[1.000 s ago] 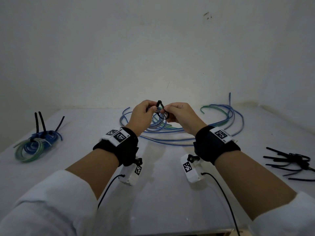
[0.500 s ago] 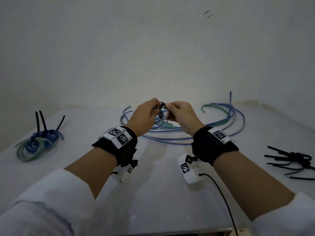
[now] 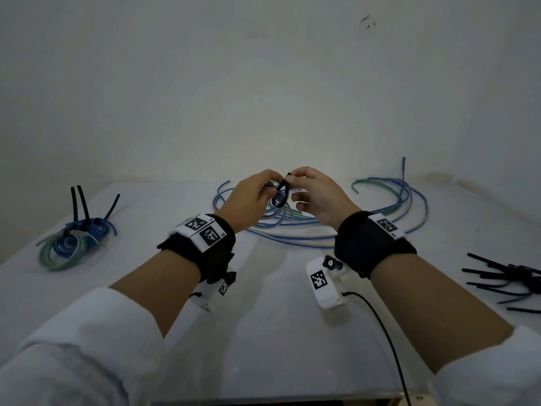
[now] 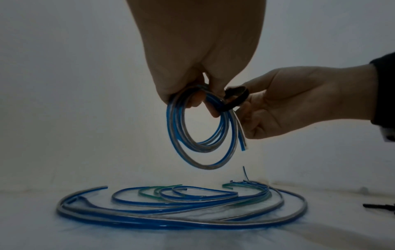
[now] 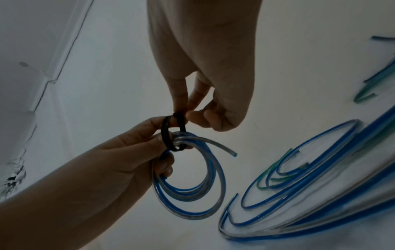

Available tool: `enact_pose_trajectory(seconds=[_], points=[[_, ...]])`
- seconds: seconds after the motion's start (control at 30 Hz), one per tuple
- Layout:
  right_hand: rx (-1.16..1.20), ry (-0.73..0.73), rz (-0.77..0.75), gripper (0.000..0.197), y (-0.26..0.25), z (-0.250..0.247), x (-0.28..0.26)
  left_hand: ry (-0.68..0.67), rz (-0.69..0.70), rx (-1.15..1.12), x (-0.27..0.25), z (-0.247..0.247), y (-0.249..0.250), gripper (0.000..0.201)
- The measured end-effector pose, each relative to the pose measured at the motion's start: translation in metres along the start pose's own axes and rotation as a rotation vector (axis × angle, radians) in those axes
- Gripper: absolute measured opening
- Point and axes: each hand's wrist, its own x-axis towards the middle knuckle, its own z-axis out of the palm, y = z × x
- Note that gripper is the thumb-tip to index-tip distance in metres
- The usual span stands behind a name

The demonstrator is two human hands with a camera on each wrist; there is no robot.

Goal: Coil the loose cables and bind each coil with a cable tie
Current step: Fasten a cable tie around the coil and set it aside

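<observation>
A: Head view first. How are the hands set?

B: Both are raised over the table (image 3: 263, 332), meeting at mid-table. The left hand (image 3: 248, 197) has its fingers curled round a small coil (image 3: 278, 200). The right hand (image 3: 317, 194) pinches the top of a black tie (image 3: 281, 192) looped round that coil.

A: Anything readable?

B: Only black-and-white square codes on the wristbands (image 3: 205, 232); no words.

A: Left wrist view?

B: The left hand (image 4: 196, 50) hangs down, gripping the top of the blue-and-clear coil (image 4: 200, 132). The right hand (image 4: 299, 101) comes in from the right, fingertips on the tie (image 4: 235, 99).

A: Right wrist view?

B: Thumb and forefinger of the right hand (image 5: 205, 67) pinch the tie (image 5: 171, 133) where its ends meet. The left hand (image 5: 119, 162) grips the coil (image 5: 188, 186) just below.

A: Elsewhere?

B: Loose cables (image 3: 380, 206) lie far behind the hands, bound coils (image 3: 70, 241) far left, spare ties (image 3: 503, 282) right.
</observation>
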Motion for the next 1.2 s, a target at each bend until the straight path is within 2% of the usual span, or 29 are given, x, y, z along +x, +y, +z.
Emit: enact_pose_trajectory(seconds=[0.27,0.53,0.7,0.8,0.87,1.0,1.2], points=[[0.105,0.173,0.035,0.022,-0.001,0.002,0.011,-0.098,0.070,0.054,-0.005,-0.001,-0.001,0.022],[0.106,0.297,0.155,0.027,-0.006,0.005,0.024,-0.096,0.112,0.080,-0.011,-0.002,0.003,0.018],[0.099,0.324,0.123,0.027,-0.008,0.013,0.027,-0.092,0.132,0.080,-0.012,-0.005,0.006,0.017],[0.055,0.274,0.036,0.019,-0.005,0.019,0.024,-0.032,0.087,0.053,-0.015,-0.012,0.001,0.016],[-0.014,0.221,-0.001,0.012,-0.004,0.025,0.019,0.063,0.044,0.044,-0.016,-0.019,-0.005,0.016],[-0.248,0.086,-0.056,0.026,-0.001,0.046,0.009,0.303,-0.108,-0.013,-0.014,-0.033,-0.018,0.013],[-0.330,-0.054,-0.062,0.049,0.004,0.080,0.008,0.389,-0.353,-0.207,-0.022,-0.045,-0.023,0.016]])
